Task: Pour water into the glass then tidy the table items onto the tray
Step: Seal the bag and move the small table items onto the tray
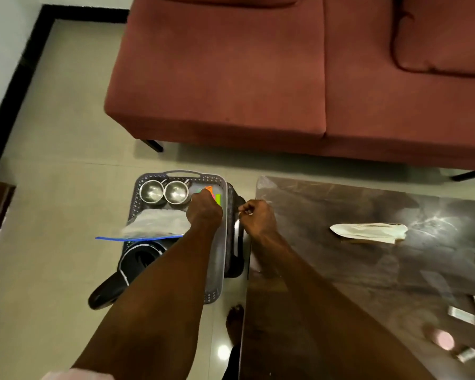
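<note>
My L hand [205, 208] sits over the tray [218, 259] at frame centre, fingers curled round some bright strips [214, 195] (orange, pink, green), can't tell what they are. R hand [257, 215] just right of the tray rim, fingers curled in, maybe pinching sth thin; too small to tell, calling it unclear.

Tray is grey w/ perforated walls, on a dark stand on the floor, left of the table [368, 270]. In it: two steel cups [165, 192] side by side at the far end, a clear zip bag [154, 224] w/ blue strip lying across the middle and hanging past the left rim, black jug [137, 260] at the near end, mostly hidden by my L forearm.

Table, lower right: dark glossy top, folded cloth [368, 233] mid-table, small white sachets [462, 315] and a pink round thing [443, 340] near the right edge, blurred. Red sofa [258, 64] across the top. My bare foot [235, 322] on the tile between tray and table.
</note>
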